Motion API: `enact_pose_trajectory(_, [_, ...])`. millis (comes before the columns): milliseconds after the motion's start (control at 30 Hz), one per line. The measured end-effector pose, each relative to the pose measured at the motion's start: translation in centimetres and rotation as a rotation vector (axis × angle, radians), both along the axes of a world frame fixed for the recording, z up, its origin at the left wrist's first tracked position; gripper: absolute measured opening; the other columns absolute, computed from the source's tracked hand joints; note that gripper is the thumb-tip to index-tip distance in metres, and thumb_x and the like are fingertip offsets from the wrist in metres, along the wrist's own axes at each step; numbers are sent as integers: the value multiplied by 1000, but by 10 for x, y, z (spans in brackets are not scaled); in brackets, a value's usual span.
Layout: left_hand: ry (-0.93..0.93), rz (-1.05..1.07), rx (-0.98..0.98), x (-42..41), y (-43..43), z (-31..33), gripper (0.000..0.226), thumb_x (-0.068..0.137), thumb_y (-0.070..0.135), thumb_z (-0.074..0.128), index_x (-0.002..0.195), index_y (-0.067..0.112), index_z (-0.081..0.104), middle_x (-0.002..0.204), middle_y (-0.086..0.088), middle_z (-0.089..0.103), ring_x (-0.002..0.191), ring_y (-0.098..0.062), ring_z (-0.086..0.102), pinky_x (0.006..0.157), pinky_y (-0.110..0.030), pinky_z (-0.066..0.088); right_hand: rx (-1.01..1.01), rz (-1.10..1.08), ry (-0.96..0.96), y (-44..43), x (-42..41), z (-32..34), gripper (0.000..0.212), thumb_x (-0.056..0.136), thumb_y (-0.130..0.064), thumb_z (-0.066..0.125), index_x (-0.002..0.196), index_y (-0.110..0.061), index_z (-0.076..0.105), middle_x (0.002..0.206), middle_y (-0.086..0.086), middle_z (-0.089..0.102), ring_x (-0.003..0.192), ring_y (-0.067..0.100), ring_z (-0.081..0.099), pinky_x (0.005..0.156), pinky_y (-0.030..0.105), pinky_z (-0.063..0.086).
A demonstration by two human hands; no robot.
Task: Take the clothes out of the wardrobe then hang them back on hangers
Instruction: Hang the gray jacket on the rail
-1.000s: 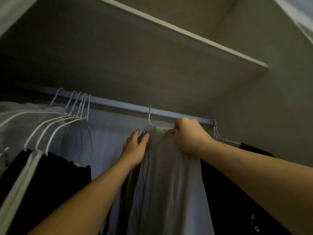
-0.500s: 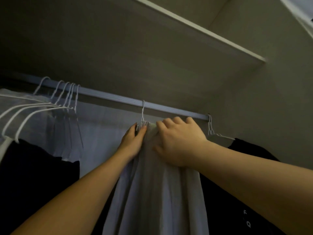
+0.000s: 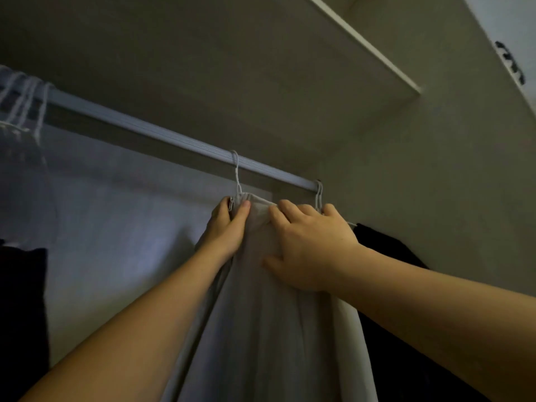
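Observation:
A pale grey garment [image 3: 261,329] hangs from a white wire hanger [image 3: 236,172] hooked over the white wardrobe rail [image 3: 162,134]. My left hand [image 3: 227,227] pinches the garment's top edge at a metal clip on the hanger, thumb on the near side. My right hand [image 3: 307,245] lies over the top of the garment just to the right, fingers curled over the fabric's upper edge and thumb spread against the cloth. Both forearms reach up from the bottom of the view.
Several white hangers [image 3: 23,103] crowd the rail's far left above dark clothes [image 3: 20,314]. Two more hanger hooks [image 3: 319,195] sit at the rail's right end with a black garment [image 3: 391,285]. A shelf [image 3: 362,47] runs overhead; the wardrobe side wall is at right.
My right hand went from a closed fist on the garment's top to spread fingers laid over it. The camera has tilted up and moved closer, shifting the left hangers to the frame's edge.

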State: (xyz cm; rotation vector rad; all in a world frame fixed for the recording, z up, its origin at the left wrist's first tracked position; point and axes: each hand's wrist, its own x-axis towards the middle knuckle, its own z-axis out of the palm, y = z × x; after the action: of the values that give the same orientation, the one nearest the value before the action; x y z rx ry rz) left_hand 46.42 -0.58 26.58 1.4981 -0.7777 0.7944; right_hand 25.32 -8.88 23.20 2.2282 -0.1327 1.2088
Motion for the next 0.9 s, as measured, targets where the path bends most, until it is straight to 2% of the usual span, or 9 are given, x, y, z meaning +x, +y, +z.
enact_pose_trajectory(200, [29, -92, 26, -3, -69, 3, 93, 65, 95, 28, 135, 36, 43, 141, 1, 50, 123, -26, 53, 103, -53, 43, 34, -137, 37, -50, -6, 4, 93, 82, -77, 41, 153, -24, 13, 158, -1, 21, 144, 24, 26, 113, 54, 21])
enact_pose_trajectory(333, [65, -162, 14, -15, -118, 6, 74, 88, 75, 37, 145, 28, 38, 149, -6, 43, 133, -33, 45, 111, -52, 36, 34, -221, 44, -84, -12, 7, 97, 81, -79, 39, 155, -24, 8, 162, -1, 12, 150, 24, 10, 117, 61, 7])
enact_pose_trajectory(433, [89, -203, 10, -16, -152, 8, 76, 91, 72, 39, 150, 25, 34, 154, -11, 39, 137, -34, 41, 114, -51, 33, 20, -293, 57, -110, -16, 7, 99, 81, -81, 35, 156, -23, 4, 163, 0, 7, 151, 23, 1, 116, 62, -1])
enact_pose_trajectory(567, [95, -260, 22, -18, -188, 5, 77, 94, 65, 42, 155, 21, 25, 160, -12, 27, 145, -32, 30, 117, -42, 26, -25, -335, 51, -139, -18, 3, 101, 82, -82, 33, 156, -21, 1, 164, 2, 4, 151, 21, -1, 116, 60, -7])
enact_pose_trajectory(667, [65, -256, -2, -17, -205, 1, 78, 94, 62, 45, 155, 16, 25, 161, -13, 25, 147, -30, 26, 118, -38, 22, -75, -361, 45, -151, -15, 1, 102, 82, -81, 30, 157, -18, 1, 164, 4, 2, 151, 21, -4, 116, 59, -11])
enact_pose_trajectory(800, [36, -262, -20, -11, -213, -1, 78, 92, 64, 46, 152, 15, 31, 159, -14, 29, 146, -29, 28, 120, -41, 22, -108, -380, 40, -156, -9, 1, 100, 83, -81, 28, 157, -18, 0, 164, 5, -1, 151, 21, -6, 114, 60, -12])
enact_pose_trajectory(900, [27, -274, -8, -9, -210, -5, 76, 94, 62, 45, 154, 18, 28, 161, -11, 26, 147, -28, 26, 120, -40, 21, -114, -383, 35, -157, -8, -1, 96, 86, -78, 26, 156, -19, -2, 164, 7, -4, 151, 23, -7, 114, 60, -11])
